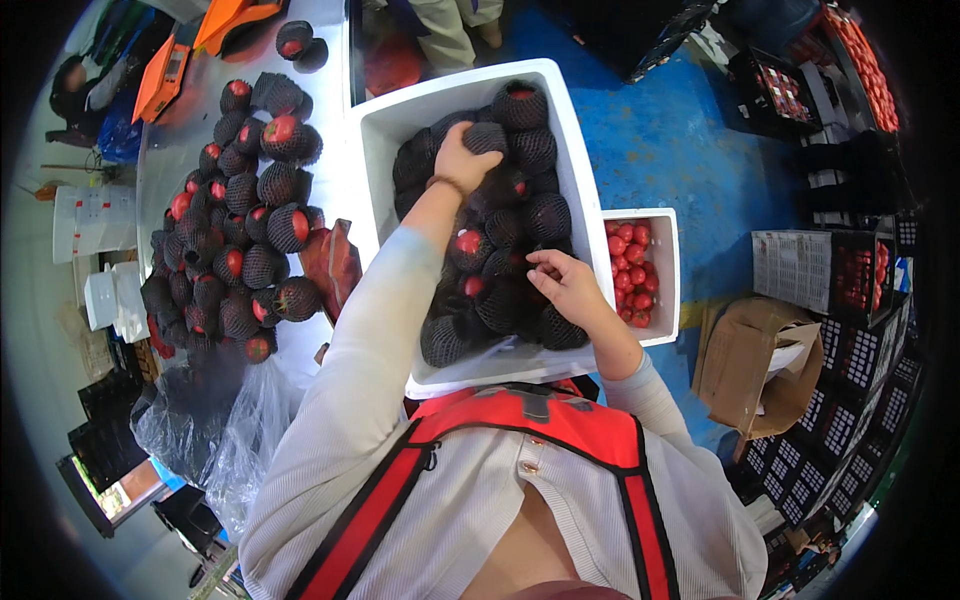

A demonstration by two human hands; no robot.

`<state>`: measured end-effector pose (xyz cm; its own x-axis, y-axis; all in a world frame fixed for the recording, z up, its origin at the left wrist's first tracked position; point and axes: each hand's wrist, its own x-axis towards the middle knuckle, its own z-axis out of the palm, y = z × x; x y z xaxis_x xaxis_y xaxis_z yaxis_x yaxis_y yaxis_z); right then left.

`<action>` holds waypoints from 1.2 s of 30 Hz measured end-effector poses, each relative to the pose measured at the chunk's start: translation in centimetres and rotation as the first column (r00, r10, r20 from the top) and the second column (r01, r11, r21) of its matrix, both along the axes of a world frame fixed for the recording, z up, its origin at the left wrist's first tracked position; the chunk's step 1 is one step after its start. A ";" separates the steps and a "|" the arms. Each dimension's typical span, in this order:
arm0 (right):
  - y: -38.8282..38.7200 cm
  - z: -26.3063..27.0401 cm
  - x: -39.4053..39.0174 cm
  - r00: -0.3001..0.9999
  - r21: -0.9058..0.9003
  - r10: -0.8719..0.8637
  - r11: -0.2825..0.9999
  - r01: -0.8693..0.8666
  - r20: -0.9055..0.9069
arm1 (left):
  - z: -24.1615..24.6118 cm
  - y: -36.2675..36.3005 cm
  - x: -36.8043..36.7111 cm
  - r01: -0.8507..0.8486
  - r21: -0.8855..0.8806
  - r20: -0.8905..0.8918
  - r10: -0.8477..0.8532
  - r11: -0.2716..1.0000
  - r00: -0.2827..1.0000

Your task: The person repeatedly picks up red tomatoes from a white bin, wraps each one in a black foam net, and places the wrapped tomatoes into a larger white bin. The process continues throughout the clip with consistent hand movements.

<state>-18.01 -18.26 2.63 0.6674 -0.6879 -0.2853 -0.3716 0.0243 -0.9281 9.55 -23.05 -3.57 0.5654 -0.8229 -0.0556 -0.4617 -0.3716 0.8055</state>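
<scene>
A white foam box in front of me holds many red tomatoes in black foam net sleeves. Over the box's far part, my left hand grips one black-netted fruit. My right hand is above the right side of the box, fingers loosely bent and apart, holding nothing that I can see. On the metal table to the left lies a big heap of similar netted tomatoes. A reddish-brown crumpled piece lies between that heap and the box.
A smaller white foam box of bare tomatoes stands at the right, beyond it an open cardboard box and stacked crates. Clear plastic bags hang at the table's near edge. Orange scales stand far left. Another person's legs show beyond.
</scene>
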 end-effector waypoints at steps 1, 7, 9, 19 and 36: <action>-0.3 0.3 -0.1 1.000 -0.002 -0.011 1.000 0.011 0.012 | -0.3 1.1 0.1 -0.038 -0.031 -0.394 0.023 0.999 0.919; -1.4 1.9 0.0 0.927 0.492 -0.295 0.857 0.150 0.230 | 8.3 9.8 -7.3 -0.191 -0.293 -0.925 -0.328 0.937 -0.190; -0.7 4.2 1.3 0.899 0.604 -0.363 0.783 0.151 0.246 | 9.7 11.3 -9.4 -0.198 -0.462 -0.883 -0.470 0.864 0.008; 2.4 8.3 2.7 0.947 -0.674 0.209 0.739 0.011 0.245 | 13.6 15.6 -7.8 -0.024 -0.121 -0.980 -0.116 0.992 0.162; 2.6 8.3 2.7 0.814 -0.238 -0.320 0.848 0.474 0.484 | 12.7 14.6 -12.4 -0.006 -0.346 -0.459 -0.164 0.938 0.873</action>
